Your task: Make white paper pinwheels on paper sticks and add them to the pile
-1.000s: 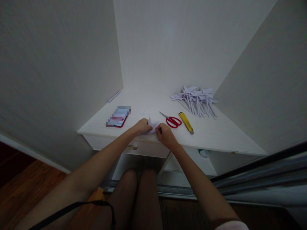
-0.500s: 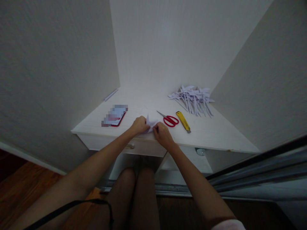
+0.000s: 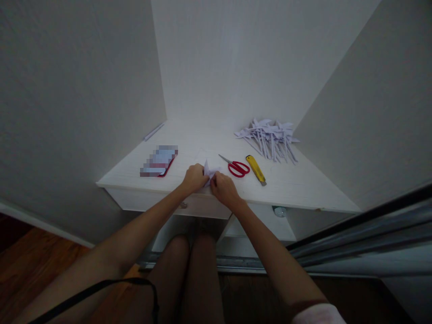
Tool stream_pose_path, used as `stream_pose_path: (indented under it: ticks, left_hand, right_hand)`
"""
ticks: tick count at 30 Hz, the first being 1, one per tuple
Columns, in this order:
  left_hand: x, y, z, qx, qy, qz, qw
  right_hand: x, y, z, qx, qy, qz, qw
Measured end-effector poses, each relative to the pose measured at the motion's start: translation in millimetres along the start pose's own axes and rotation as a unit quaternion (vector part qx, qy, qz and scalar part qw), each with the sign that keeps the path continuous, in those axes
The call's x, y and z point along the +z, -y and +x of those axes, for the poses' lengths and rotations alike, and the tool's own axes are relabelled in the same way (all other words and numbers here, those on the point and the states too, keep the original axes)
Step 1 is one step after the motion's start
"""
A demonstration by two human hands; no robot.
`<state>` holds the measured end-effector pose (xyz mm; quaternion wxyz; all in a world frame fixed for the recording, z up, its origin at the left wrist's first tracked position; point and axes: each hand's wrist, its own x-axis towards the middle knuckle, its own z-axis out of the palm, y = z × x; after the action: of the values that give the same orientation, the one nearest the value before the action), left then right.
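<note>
Between my hands, above the front edge of the white desktop, is a folded piece of white paper point(image 3: 209, 171) with pointed corners sticking up. My left hand point(image 3: 196, 178) pinches its left side between thumb and fingers. My right hand point(image 3: 223, 188) is closed on its right, lower side, the fingertips close to the left thumb. The fingers hide part of the paper. Just right of it lie scissors with red handles point(image 3: 239, 168), blades pointing to the back left. Beside them rests a yellow utility knife point(image 3: 256, 170).
Several white paper pinwheels on sticks point(image 3: 270, 135) are piled at the back right. A phone with a red edge point(image 3: 159, 161), its screen blurred out, lies left. Thin paper sticks point(image 3: 154, 132) lie along the left wall. A glass object point(image 3: 280, 211) stands on the shelf below.
My hands have drawn slightly closer together on the paper, and its right part is more gathered. The whole view has shifted a little; the other items on the desktop stay put.
</note>
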<state>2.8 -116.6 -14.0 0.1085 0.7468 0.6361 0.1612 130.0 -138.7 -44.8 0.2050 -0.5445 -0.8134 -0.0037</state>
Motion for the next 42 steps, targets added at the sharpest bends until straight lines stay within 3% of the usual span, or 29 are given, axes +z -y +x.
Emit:
stream_pose_path:
  ticks: [20, 29, 42]
  left_hand:
    - [8.7, 6.5, 0.5, 0.024, -0.034, -0.036, 0.998]
    - [1.8, 11.1, 14.4, 0.021, -0.107, -0.077, 0.991]
    - [17.2, 15.1, 24.2, 0.031, -0.157, -0.159, 0.974]
  right_hand:
    - [-3.4, 7.5, 2.7, 0.045, 0.008, -0.031, 0.998]
    - [0.8, 1.7, 25.4, 0.067, -0.099, -0.003, 0.993]
    - [1.0, 13.8, 33.1, 0.123, -0.046, -0.005, 0.991]
